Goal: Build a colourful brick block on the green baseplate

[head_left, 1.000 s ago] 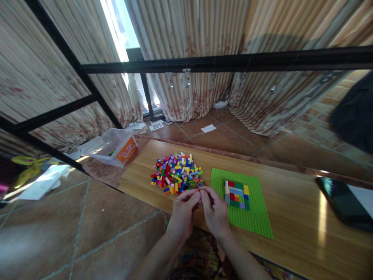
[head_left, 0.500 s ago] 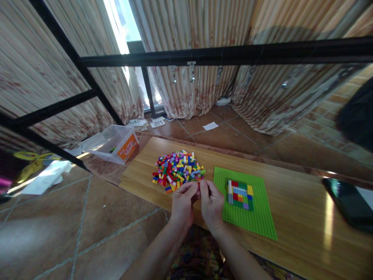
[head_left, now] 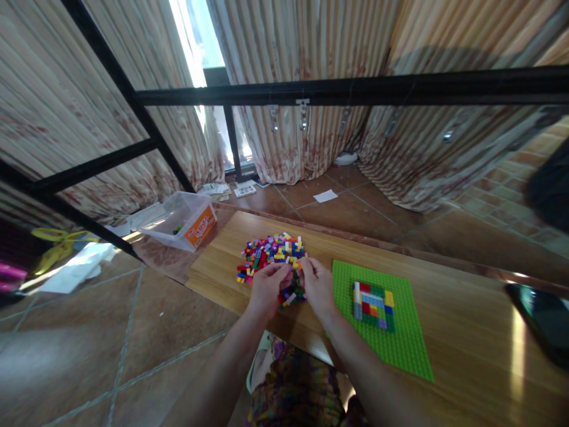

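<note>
The left hand [head_left: 267, 289] and the right hand [head_left: 319, 286] are close together over the near side of a heap of small, shiny plastic bricks in many colours [head_left: 271, 252]. The heap sits near the left end of the long, light brown wooden tabletop [head_left: 466, 320]. Both hands have their fingers bent in, with thumbs and fingertips near each other. I cannot tell if either hand has hold of a brick, because the tips blur into the bright colours behind them. The hands hide part of the heap, and a darker bit of it peeks out between them.

To the right of the heap lies a flat, bright green plastic plate with bumps [head_left: 404, 350]. Its near right corner points to the tabletop's near edge, and the right arm covers its near left part. On it is a low, boxy shape made of coloured bricks [head_left: 373, 305].

A flat black thing with a shiny top [head_left: 540, 320] is cut off by the picture's right side, and so is the tabletop's right end. Past the left end is a see-through plastic box with an orange label [head_left: 173, 228]; the green bits inside are too small to make out.
</note>
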A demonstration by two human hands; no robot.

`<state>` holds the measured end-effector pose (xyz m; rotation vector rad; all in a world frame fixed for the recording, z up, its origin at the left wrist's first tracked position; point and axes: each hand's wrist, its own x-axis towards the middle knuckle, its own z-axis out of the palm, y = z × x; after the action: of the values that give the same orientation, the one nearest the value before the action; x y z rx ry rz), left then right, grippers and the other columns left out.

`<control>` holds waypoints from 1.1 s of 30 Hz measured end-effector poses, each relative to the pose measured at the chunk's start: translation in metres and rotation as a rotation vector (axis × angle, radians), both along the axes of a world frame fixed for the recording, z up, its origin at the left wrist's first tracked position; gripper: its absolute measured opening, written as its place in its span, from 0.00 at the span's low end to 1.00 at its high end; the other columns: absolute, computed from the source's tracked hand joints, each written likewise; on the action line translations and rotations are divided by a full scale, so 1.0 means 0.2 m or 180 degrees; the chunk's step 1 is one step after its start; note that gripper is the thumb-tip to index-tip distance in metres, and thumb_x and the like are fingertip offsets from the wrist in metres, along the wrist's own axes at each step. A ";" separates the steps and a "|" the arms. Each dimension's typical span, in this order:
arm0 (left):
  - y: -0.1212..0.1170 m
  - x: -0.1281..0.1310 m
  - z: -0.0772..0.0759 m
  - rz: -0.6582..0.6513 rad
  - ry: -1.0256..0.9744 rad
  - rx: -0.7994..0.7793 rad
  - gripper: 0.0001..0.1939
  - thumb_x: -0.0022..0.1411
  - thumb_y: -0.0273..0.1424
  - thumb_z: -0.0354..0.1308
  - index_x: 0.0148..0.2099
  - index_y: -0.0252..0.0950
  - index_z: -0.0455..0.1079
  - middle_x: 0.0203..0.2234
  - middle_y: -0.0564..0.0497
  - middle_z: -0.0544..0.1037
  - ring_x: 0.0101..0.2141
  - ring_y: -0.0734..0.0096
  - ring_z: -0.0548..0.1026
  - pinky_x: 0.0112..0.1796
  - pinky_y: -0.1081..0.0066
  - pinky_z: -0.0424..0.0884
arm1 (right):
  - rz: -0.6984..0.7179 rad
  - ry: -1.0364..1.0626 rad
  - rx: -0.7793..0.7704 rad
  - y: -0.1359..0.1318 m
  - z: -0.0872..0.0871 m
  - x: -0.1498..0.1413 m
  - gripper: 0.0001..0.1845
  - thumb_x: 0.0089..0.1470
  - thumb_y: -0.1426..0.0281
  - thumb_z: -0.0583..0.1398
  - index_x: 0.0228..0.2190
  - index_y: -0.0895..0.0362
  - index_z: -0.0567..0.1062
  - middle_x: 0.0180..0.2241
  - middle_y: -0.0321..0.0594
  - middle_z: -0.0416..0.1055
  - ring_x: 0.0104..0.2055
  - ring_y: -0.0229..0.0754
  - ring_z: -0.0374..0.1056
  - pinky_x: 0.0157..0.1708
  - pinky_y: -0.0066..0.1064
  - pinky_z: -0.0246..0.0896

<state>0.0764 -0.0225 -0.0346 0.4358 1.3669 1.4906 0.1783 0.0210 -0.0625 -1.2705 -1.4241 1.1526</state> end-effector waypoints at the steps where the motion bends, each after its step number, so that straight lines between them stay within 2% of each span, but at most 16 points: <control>1: 0.02 -0.02 -0.01 -0.0093 0.0331 -0.0025 0.09 0.47 0.34 0.69 0.30 0.34 0.78 0.22 0.52 0.78 0.24 0.75 0.73 0.30 0.74 0.69 | 0.0073 -0.0220 0.0142 0.03 0.00 0.00 0.21 0.58 0.56 0.51 0.23 0.56 0.73 0.17 0.33 0.66 0.20 0.37 0.60 0.22 0.27 0.52; 4: 0.09 -0.08 -0.03 -0.0308 0.1054 -0.0117 0.03 0.48 0.27 0.66 0.30 0.36 0.79 0.22 0.51 0.78 0.23 0.72 0.73 0.29 0.73 0.68 | 0.0276 -0.0729 0.0503 0.09 0.01 -0.02 0.20 0.58 0.60 0.52 0.21 0.55 0.73 0.20 0.36 0.70 0.24 0.38 0.64 0.26 0.28 0.52; 7: 0.13 -0.12 -0.04 -0.0291 0.1330 -0.0089 0.08 0.45 0.21 0.65 0.28 0.38 0.79 0.22 0.51 0.78 0.25 0.69 0.73 0.30 0.73 0.65 | 0.0350 -0.0827 0.0521 0.11 0.02 -0.04 0.20 0.58 0.60 0.51 0.22 0.55 0.74 0.19 0.36 0.69 0.24 0.38 0.64 0.26 0.28 0.51; 10: 0.14 -0.14 -0.04 -0.0349 0.1571 -0.0047 0.05 0.48 0.23 0.64 0.26 0.40 0.78 0.22 0.52 0.78 0.26 0.69 0.72 0.29 0.73 0.63 | 0.0354 -0.0704 0.0439 0.10 0.01 -0.04 0.21 0.59 0.60 0.51 0.24 0.56 0.76 0.18 0.34 0.68 0.23 0.38 0.64 0.25 0.28 0.52; 15: 0.13 -0.12 -0.04 -0.0600 0.1492 0.0001 0.08 0.51 0.32 0.64 0.23 0.37 0.75 0.16 0.53 0.73 0.19 0.74 0.66 0.24 0.74 0.57 | 0.0396 -0.0225 0.0278 0.07 0.01 -0.05 0.20 0.57 0.57 0.53 0.26 0.57 0.76 0.17 0.32 0.67 0.20 0.36 0.62 0.23 0.27 0.53; 21: 0.10 -0.11 -0.02 -0.0771 0.0937 0.0035 0.19 0.47 0.45 0.66 0.24 0.33 0.73 0.14 0.55 0.67 0.15 0.82 0.56 0.19 0.76 0.51 | 0.0353 0.1145 -0.0652 0.06 0.02 -0.09 0.19 0.49 0.52 0.58 0.22 0.55 0.70 0.14 0.28 0.61 0.14 0.33 0.52 0.14 0.26 0.43; 24: 0.10 -0.13 -0.02 -0.0787 0.0983 0.0052 0.18 0.47 0.45 0.66 0.25 0.33 0.74 0.14 0.56 0.66 0.15 0.82 0.56 0.19 0.76 0.52 | 0.0288 0.1415 -0.0908 0.07 0.01 -0.09 0.20 0.47 0.51 0.58 0.24 0.56 0.71 0.16 0.29 0.62 0.14 0.32 0.52 0.14 0.26 0.42; 26: 0.11 -0.15 -0.03 -0.0716 0.1188 0.0047 0.14 0.49 0.41 0.65 0.25 0.34 0.75 0.13 0.56 0.67 0.15 0.80 0.59 0.20 0.76 0.54 | 0.0291 0.1064 -0.0789 0.08 0.00 -0.08 0.20 0.48 0.51 0.58 0.23 0.56 0.71 0.16 0.30 0.63 0.15 0.33 0.53 0.15 0.26 0.44; 30: 0.15 -0.20 -0.06 -0.0563 0.1803 0.0020 0.00 0.46 0.27 0.65 0.25 0.36 0.77 0.16 0.55 0.72 0.20 0.75 0.66 0.26 0.74 0.59 | 0.0384 -0.0369 0.0122 0.11 -0.01 -0.04 0.18 0.53 0.57 0.57 0.25 0.56 0.78 0.19 0.36 0.71 0.21 0.38 0.64 0.24 0.28 0.53; 33: 0.16 -0.24 -0.05 -0.0583 0.2193 0.0008 0.08 0.46 0.21 0.63 0.28 0.38 0.80 0.19 0.54 0.76 0.23 0.73 0.69 0.30 0.73 0.62 | 0.0436 -0.0997 0.0544 0.13 0.00 -0.03 0.16 0.56 0.60 0.56 0.30 0.54 0.81 0.27 0.39 0.77 0.29 0.42 0.71 0.29 0.29 0.57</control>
<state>0.0293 0.0089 -0.0454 1.1180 1.7873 1.2326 0.1720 0.0469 -0.0625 -1.2870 -1.8238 0.9233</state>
